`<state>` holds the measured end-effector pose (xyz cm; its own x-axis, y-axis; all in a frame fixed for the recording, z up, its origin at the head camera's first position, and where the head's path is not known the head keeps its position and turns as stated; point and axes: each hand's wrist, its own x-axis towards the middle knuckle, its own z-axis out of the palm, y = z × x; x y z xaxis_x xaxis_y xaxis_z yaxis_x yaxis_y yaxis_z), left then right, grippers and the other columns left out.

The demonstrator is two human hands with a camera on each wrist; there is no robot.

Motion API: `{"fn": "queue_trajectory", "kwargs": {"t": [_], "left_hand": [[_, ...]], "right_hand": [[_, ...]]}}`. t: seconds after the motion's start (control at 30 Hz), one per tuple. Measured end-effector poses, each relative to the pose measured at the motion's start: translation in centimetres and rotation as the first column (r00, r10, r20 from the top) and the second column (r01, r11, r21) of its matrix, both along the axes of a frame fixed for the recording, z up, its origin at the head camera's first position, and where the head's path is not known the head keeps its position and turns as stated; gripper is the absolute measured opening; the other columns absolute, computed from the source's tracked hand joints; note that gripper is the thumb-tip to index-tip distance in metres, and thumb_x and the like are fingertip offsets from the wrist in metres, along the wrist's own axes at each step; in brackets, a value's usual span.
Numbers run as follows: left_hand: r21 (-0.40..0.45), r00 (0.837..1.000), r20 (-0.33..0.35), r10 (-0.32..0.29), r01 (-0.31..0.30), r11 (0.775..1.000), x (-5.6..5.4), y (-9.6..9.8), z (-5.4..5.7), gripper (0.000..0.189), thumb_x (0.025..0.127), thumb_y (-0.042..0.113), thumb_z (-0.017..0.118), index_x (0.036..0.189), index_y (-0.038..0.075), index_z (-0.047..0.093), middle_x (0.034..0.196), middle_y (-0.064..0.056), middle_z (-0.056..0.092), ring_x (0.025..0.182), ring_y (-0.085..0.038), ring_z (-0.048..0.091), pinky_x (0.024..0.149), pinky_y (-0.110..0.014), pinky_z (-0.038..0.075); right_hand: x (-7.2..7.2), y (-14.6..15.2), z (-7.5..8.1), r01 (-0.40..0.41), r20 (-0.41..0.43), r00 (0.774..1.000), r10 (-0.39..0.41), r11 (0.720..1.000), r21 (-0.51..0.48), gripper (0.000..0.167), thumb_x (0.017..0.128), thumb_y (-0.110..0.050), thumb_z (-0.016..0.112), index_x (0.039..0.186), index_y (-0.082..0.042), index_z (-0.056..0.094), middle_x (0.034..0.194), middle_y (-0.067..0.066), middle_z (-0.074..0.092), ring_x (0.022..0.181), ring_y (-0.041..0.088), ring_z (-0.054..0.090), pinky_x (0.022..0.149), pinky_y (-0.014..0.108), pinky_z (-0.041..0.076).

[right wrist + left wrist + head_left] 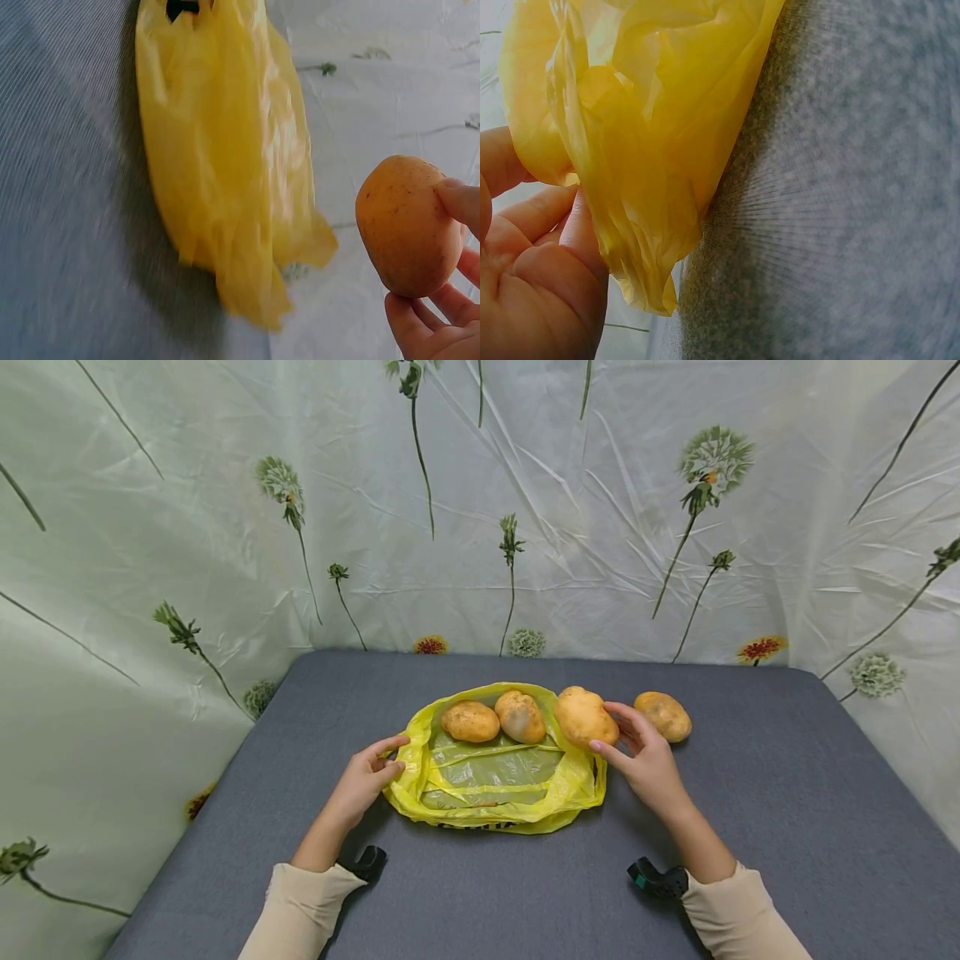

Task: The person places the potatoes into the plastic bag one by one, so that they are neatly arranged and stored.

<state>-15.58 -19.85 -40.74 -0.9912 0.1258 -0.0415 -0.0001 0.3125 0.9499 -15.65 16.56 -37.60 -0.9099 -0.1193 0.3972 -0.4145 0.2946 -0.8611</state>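
Note:
A yellow plastic bag (491,814) lies spread on the table with its mouth facing up. Inside it, toward the far side, are two potatoes, one on the left (470,721) and one beside it (521,717). My left hand (365,775) pinches the bag's left rim between thumb and fingers, as the left wrist view also shows. A third potato (586,717) is in my right hand (647,760), gripped by thumb and fingertips over the bag's right rim. In the right wrist view this potato (409,225) appears raised beside the bag (225,150).
Another potato (663,717) lies on the grey table (765,793) just right of the bag, behind my right hand. A pale curtain (600,527) with printed flowers hangs behind and at the sides of the table. Each wrist wears a black device.

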Motion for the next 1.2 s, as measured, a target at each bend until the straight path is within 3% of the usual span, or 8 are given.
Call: {"fn": "queue_trajectory", "kwargs": {"t": [0.1, 0.33, 0.47, 0.77, 1.03, 1.2], "left_hand": [[0.000, 1.000, -0.002, -0.002, 0.002, 1.000, 0.0, 0.0, 0.0, 0.040, 0.088, -0.001, 0.050, 0.128, -0.005, 0.043, 0.100, -0.020, 0.048, 0.071, -0.014, 0.045, 0.058, -0.022, 0.040], [0.002, 1.000, -0.005, -0.002, 0.002, 1.000, -0.1, 0.0, 0.1, 0.040, 0.088, -0.001, 0.050, 0.127, -0.006, 0.044, 0.102, -0.021, 0.048, 0.072, -0.015, 0.046, 0.058, -0.022, 0.040], [0.002, 1.000, 0.004, 0.004, -0.004, 1.000, -0.1, 0.0, 0.2, 0.040, 0.088, -0.001, 0.050, 0.127, -0.005, 0.044, 0.102, -0.020, 0.048, 0.072, -0.016, 0.045, 0.058, -0.022, 0.040], [0.007, 1.000, 0.015, 0.006, -0.006, 1.000, -0.1, 0.0, 0.2, 0.040, 0.088, 0.000, 0.051, 0.127, -0.004, 0.044, 0.099, -0.020, 0.048, 0.071, -0.016, 0.045, 0.057, -0.022, 0.039], [-0.001, 1.000, 0.020, 0.005, -0.005, 1.000, 0.0, 0.1, 0.4, 0.039, 0.089, 0.000, 0.050, 0.127, -0.004, 0.044, 0.095, -0.019, 0.047, 0.070, -0.015, 0.045, 0.058, -0.022, 0.039], [0.008, 1.000, 0.013, 0.000, 0.000, 1.000, -0.3, 0.0, -0.2, 0.040, 0.088, -0.001, 0.050, 0.127, -0.005, 0.044, 0.096, -0.019, 0.048, 0.070, -0.016, 0.045, 0.058, -0.023, 0.040]], "right_hand": [[-0.2, -1.0, 0.0, -0.037, -0.007, 0.999, 0.037, 0.999, 0.003, 0.052, 0.078, 0.007, 0.064, 0.125, 0.011, 0.041, 0.123, 0.024, 0.042, 0.113, 0.037, 0.041, 0.089, 0.019, 0.036], [-1.8, -3.1, -2.2, -0.118, -0.013, 0.993, 0.118, 0.993, -0.030, 0.052, 0.078, -0.001, 0.067, 0.126, 0.000, 0.046, 0.125, 0.016, 0.044, 0.113, 0.028, 0.044, 0.091, 0.026, 0.037], [-2.0, -4.6, -2.8, -0.153, -0.024, 0.988, 0.152, 0.988, -0.031, 0.052, 0.077, -0.002, 0.068, 0.124, 0.001, 0.047, 0.123, 0.016, 0.045, 0.109, 0.028, 0.047, 0.090, 0.029, 0.039], [-0.8, -8.0, -1.3, -0.241, 0.034, 0.969, 0.243, 0.969, -0.059, 0.051, 0.076, 0.006, 0.066, 0.122, 0.010, 0.044, 0.122, 0.024, 0.044, 0.111, 0.036, 0.045, 0.091, 0.043, 0.037], [-0.8, -10.2, -1.8, -0.293, 0.089, 0.951, 0.295, 0.955, -0.041, 0.050, 0.076, 0.003, 0.068, 0.120, 0.011, 0.047, 0.117, 0.023, 0.048, 0.108, 0.032, 0.047, 0.090, 0.042, 0.038], [-0.8, -11.5, -2.4, -0.315, 0.090, 0.945, 0.313, 0.949, 0.004, 0.048, 0.075, 0.002, 0.068, 0.118, 0.011, 0.047, 0.116, 0.022, 0.049, 0.104, 0.033, 0.048, 0.088, 0.043, 0.039]]}}
